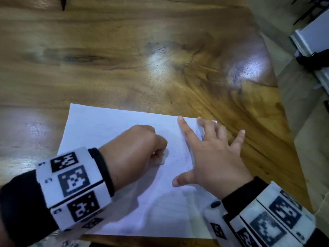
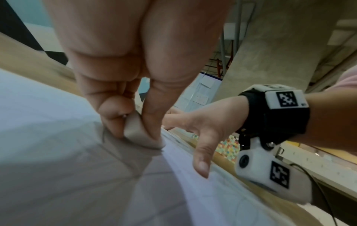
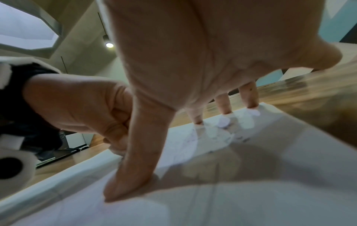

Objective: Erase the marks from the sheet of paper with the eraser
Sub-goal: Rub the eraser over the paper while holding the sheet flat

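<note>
A white sheet of paper (image 1: 110,132) lies on the wooden table near its front right corner. My left hand (image 1: 140,148) is curled into a fist and pinches a pale eraser (image 2: 139,134) between thumb and fingers, its lower end pressed on the sheet. Faint pencil marks (image 1: 185,157) show on the paper between the two hands. My right hand (image 1: 211,152) lies spread flat on the sheet's right side, fingers straight, thumb (image 3: 131,175) and fingertips (image 3: 224,110) pressing the paper down near its far right corner.
The wooden table (image 1: 124,59) stretches away beyond the sheet. Its right edge (image 1: 277,97) runs close beside my right hand, with floor and a grey metal frame (image 1: 313,56) past it.
</note>
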Motion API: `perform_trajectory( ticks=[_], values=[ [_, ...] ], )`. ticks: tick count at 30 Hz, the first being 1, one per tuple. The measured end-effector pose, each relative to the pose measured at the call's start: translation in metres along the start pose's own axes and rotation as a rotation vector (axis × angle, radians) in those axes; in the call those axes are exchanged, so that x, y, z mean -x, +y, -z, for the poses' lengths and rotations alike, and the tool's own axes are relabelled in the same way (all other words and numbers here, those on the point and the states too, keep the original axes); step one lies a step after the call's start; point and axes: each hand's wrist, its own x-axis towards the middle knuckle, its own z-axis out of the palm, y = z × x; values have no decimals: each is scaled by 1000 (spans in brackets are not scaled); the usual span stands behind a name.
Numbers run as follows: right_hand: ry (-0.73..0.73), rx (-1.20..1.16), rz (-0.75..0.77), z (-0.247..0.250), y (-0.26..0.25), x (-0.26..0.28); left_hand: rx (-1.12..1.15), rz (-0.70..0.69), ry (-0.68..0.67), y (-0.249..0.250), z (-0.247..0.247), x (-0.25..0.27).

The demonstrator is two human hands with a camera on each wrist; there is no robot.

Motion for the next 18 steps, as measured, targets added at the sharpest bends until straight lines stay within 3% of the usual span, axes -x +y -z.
perform_trajectory(
  ticks=[4,8,10,14,18],
  values=[
    [56,-20,126,1,-7,-3,6,25,16,1,1,-1],
    [64,-138,262,1,-9,-4,-52,53,-50,-1,9,-7],
    [74,-146,279,0,-6,-5,-23,70,-36,-3,20,-17],
    [84,-171,269,-1,-4,-8,69,159,123,-9,41,-49],
    [90,-196,261,-4,-4,-10,34,128,119,1,34,-58]
  ],
)
